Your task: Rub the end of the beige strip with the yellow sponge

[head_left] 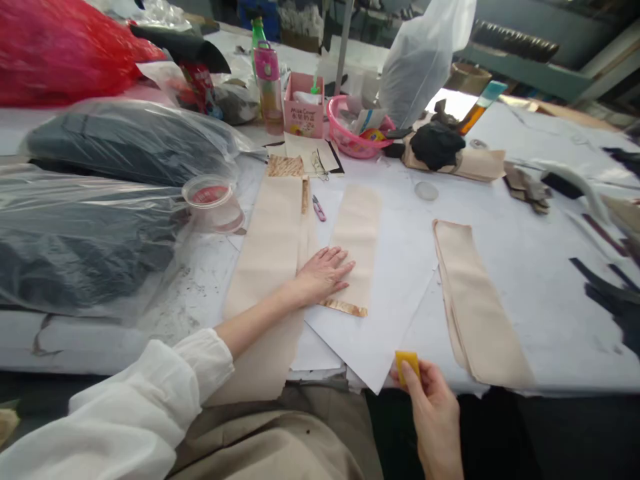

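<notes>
My left hand (326, 275) lies flat with its fingers spread, pressing on a short beige strip (357, 227) with a shiny brown band along its near edge. Under my left forearm runs a longer beige piece (270, 233), its near end hanging over the table edge. My right hand (433, 400) pinches a small yellow block (407, 367) at the table's front edge; what the block is made of I cannot tell. White paper (385, 333) lies beneath the short strip. Pink thread snips (319, 209) rest just beyond my left hand.
Folded beige strips (475, 300) lie to the right. On the left are dark bundles in clear plastic (90, 240) and a clear tub (213, 207). A pink basket (357, 130), a pink box (303, 110) and a bottle (269, 87) stand at the back.
</notes>
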A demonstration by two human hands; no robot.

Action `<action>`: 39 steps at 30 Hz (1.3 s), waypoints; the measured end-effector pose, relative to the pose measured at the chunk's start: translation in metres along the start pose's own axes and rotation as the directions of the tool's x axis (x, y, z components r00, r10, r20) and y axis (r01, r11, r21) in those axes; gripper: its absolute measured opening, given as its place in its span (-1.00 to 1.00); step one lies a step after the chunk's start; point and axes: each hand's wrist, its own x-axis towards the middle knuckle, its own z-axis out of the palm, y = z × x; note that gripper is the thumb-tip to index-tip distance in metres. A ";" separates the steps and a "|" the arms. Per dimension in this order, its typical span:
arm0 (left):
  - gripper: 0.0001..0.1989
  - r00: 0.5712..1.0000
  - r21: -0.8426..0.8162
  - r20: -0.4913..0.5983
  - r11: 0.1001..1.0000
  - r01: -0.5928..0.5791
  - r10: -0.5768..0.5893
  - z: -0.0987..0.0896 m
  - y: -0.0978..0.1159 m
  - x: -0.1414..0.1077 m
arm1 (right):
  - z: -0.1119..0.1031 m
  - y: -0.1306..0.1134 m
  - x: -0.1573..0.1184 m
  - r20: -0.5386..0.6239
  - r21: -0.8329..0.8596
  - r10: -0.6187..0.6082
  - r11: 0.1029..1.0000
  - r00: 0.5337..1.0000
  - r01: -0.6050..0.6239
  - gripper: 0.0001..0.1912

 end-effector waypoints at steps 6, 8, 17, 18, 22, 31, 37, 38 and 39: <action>-0.52 0.998 0.093 -0.060 0.996 -0.004 0.009 -0.005 0.020 0.003 | 0.009 -0.020 0.006 -0.040 -0.192 -0.203 0.963 0.978 0.191 -0.51; -0.60 0.998 0.097 -0.045 0.995 -0.032 0.037 -0.014 0.023 0.010 | 0.014 -0.034 0.019 0.005 -0.275 -0.300 0.917 0.954 0.290 -0.55; -0.37 0.986 -0.007 -0.081 0.990 -0.144 0.143 -0.006 0.022 0.062 | 0.058 -0.064 0.062 0.253 -0.469 -0.569 0.635 0.782 0.614 -0.50; -0.30 0.987 -0.025 -0.094 0.990 -0.135 0.132 0.000 0.022 0.063 | 0.060 -0.062 0.065 0.270 -0.506 -0.568 0.603 0.777 0.617 -0.49; -0.17 0.986 -0.049 -0.130 0.993 -0.109 0.102 0.015 0.023 0.061 | 0.062 -0.056 0.067 0.348 -0.594 -0.564 0.486 0.749 0.641 -0.51; -0.11 0.987 -0.003 -0.154 0.999 -0.041 0.040 0.021 0.027 0.064 | 0.031 -0.046 0.027 0.407 -0.520 -0.464 0.590 0.787 0.617 -0.65; -0.09 0.988 0.003 -0.152 1.000 -0.028 0.028 0.023 0.025 0.067 | 0.019 -0.072 0.045 0.126 -0.519 -0.544 0.676 0.830 0.522 -0.68; -0.09 0.988 0.001 -0.152 1.000 -0.025 0.025 0.023 0.025 0.067 | 0.026 -0.075 0.053 0.141 -0.511 -0.573 0.656 0.807 0.555 -0.66; -0.09 0.989 -0.001 -0.149 1.000 -0.023 0.022 0.023 0.025 0.067 | 0.034 -0.077 0.061 0.194 -0.502 -0.589 0.627 0.784 0.595 -0.67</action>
